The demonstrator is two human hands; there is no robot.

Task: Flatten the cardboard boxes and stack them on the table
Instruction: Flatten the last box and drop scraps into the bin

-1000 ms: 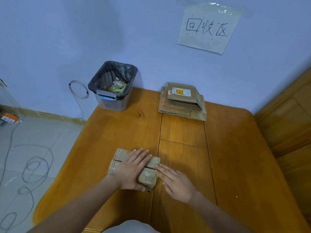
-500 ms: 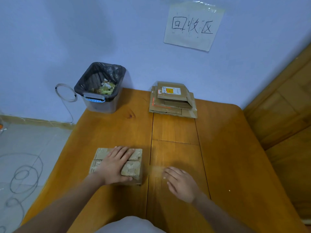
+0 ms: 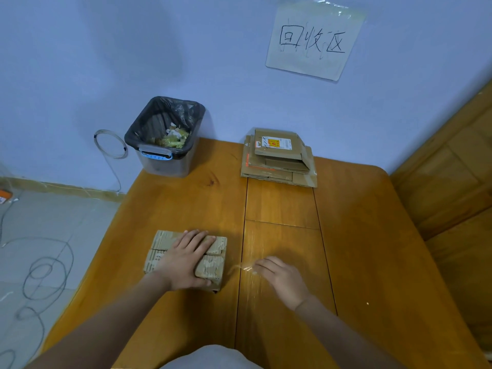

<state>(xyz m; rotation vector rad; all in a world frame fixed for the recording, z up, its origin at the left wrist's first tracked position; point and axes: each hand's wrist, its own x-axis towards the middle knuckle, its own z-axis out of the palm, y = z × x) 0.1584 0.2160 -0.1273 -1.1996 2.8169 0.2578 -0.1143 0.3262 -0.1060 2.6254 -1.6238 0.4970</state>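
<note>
A wooden table (image 3: 279, 209) with rounded far corners is seen from above, set against a pale blue wall (image 3: 133, 49). At the right, a wooden panelled surface (image 3: 452, 169) is seen beside the table. On the wall above the far edge, a paper sign (image 3: 315, 39) with handwritten characters is fixed. At the far left corner of the table, a bin (image 3: 165, 137) lined with a black bag and holding some scraps is placed. At the far middle of the table, against the wall, a stack of flattened cardboard (image 3: 279, 161) is laid, a label showing on its top piece. Near the front edge, left of centre, a small cardboard box (image 3: 162, 241) is lying on the table top, its flaps closed and its surface worn. It is pressed down by the left hand (image 3: 186, 259), which is laid flat across it with the fingers straight and the thumb along the near side. The right hand (image 3: 279, 275) is rested on the table just right of the box, apart from it, with the fingers loosely curled and nothing gripped. Coiled cables (image 3: 40, 270) are seen on the tiled floor at the left.
</note>
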